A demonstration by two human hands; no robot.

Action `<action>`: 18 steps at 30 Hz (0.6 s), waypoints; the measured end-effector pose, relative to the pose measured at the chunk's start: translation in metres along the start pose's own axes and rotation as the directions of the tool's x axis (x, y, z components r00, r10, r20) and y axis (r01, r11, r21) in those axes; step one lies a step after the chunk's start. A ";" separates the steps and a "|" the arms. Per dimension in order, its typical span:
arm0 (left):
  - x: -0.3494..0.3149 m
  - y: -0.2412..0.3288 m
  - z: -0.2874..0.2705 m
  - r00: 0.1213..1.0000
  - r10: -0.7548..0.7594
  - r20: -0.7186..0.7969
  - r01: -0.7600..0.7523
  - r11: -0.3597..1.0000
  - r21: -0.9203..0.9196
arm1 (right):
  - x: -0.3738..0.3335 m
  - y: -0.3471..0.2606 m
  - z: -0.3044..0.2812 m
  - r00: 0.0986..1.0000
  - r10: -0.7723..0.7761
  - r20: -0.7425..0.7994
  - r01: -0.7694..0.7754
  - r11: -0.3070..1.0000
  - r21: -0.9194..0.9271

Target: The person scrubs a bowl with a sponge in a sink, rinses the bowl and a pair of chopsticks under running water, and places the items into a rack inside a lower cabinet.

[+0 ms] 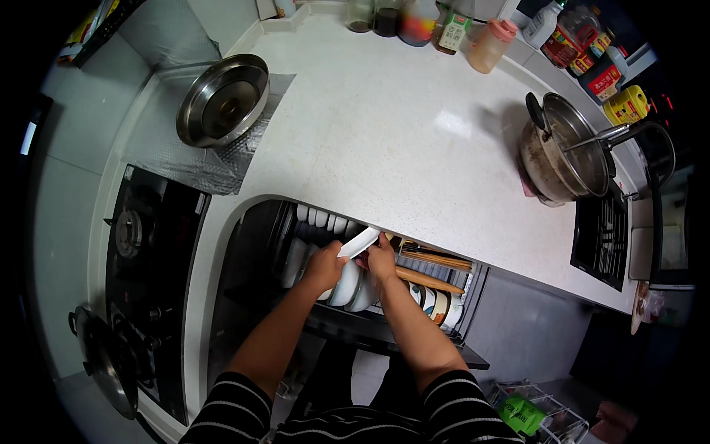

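Note:
A white dish (359,243), seen nearly edge-on, is held in both hands above an open pull-out drawer (318,323) under the counter. My left hand (323,267) is closed on its left end, and my right hand (380,259) grips the right end. Directly below, white bowls (345,286) stand on edge in the drawer's rack, partly covered by my hands. Smaller white dishes (321,218) line the drawer's back. To the right of my right hand lie a wooden rolling pin (430,280) and chopsticks (438,257), with several cups (441,305) nearer me.
The white countertop (370,133) overhangs the drawer's far side. A metal basin (223,101) sits at the back left, above the black gas stove (151,259). A steel pot (566,152) stands by the sink (603,233). Bottles (453,28) line the back. A wire rack (543,411) is lower right.

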State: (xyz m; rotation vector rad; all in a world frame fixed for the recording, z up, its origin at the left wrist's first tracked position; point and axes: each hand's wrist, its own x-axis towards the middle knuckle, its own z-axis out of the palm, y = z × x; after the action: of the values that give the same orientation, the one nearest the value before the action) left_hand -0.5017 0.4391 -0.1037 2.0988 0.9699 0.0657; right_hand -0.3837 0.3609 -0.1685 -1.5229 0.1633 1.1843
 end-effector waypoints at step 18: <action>0.036 -0.032 0.084 0.985 -0.138 -0.106 0.070 0.874 -0.481 | 0.037 0.001 0.016 0.972 -0.139 -0.188 0.168 0.975 0.146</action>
State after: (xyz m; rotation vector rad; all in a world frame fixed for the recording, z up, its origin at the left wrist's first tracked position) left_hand -0.4664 0.4209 -0.1917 1.6003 1.0260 0.3632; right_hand -0.3760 0.3914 -0.1941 -1.4685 0.2494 0.8912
